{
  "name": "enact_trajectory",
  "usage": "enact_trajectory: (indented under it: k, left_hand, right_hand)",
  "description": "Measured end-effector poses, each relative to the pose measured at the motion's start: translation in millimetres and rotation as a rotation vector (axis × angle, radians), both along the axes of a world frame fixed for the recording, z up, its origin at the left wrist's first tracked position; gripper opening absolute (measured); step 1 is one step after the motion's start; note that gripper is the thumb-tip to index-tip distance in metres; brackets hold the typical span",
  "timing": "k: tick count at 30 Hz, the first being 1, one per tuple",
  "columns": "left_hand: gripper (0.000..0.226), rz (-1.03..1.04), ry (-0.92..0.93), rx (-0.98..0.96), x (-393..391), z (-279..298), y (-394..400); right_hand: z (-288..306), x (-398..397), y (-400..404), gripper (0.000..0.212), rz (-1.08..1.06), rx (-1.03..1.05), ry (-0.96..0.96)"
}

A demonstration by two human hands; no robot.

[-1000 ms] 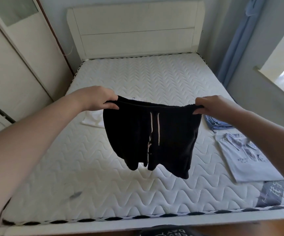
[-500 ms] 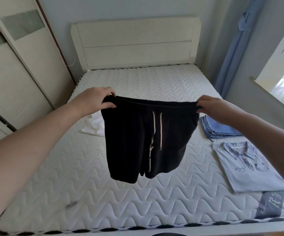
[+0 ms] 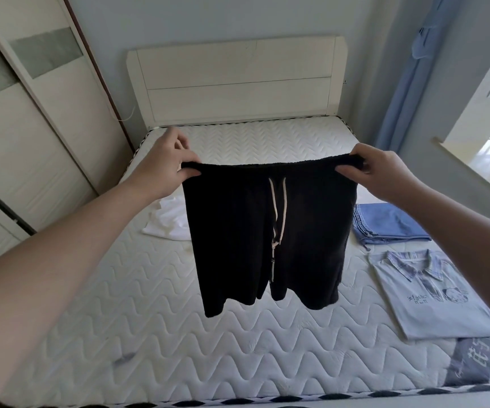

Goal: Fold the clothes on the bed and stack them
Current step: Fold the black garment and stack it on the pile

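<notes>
A pair of black shorts (image 3: 311,231) with a white drawstring hangs in the air above the mattress (image 3: 179,334), spread flat by its waistband. My left hand (image 3: 164,166) pinches the waistband's left end, and my right hand (image 3: 382,172) pinches its right end. Both legs of the shorts dangle free above the bed. A white garment (image 3: 167,219) lies crumpled on the mattress behind the shorts at the left, partly hidden by them.
Folded blue jeans (image 3: 391,223) and a folded light-blue collared shirt (image 3: 432,293) lie along the bed's right side. A cream headboard (image 3: 238,83) stands at the far end. A wardrobe (image 3: 17,128) lines the left, a blue curtain (image 3: 405,92) and a window sill the right.
Both hands have lifted the shorts higher and pulled the waistband straight, so the shorts now hang flat. The view has tilted up, showing more of the headboard.
</notes>
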State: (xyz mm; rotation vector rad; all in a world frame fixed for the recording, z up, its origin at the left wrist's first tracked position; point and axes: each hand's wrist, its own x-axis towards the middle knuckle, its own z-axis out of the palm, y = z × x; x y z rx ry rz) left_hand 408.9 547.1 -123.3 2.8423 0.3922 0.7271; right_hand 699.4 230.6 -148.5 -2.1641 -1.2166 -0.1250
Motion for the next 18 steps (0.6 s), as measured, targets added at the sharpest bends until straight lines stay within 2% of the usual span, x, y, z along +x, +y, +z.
enact_trajectory:
  k: [3, 7, 9, 11, 18]
  left_hand:
    - [0.012, 0.016, -0.001, -0.143, 3.2, -1.5, 0.8]
    - [0.029, 0.061, 0.019, -0.369, 4.3, -8.1, 2.6]
    - [0.028, 0.06, 0.004, -0.462, 4.2, -14.2, 4.1]
    - [0.026, 0.054, -0.006, -0.553, 4.9, -19.8, 5.2]
    - [0.036, -0.028, -0.155, -0.918, 4.5, -27.9, 1.0]
  right_hand:
    - [0.6, 0.1, 1.7, 0.028, -0.04, 0.049, 0.092]
    - [2.5, -3.1, 1.5, 0.04, -0.043, 0.128, 0.223]
    - [1.1, -2.5, 0.0, 0.051, -0.059, 0.113, 0.272]
    - [-4.1, 1.6, -1.3, 0.047, -0.069, 0.076, 0.331]
    - [-19.0, 8.2, -7.2, 0.062, -0.061, 0.075, 0.547]
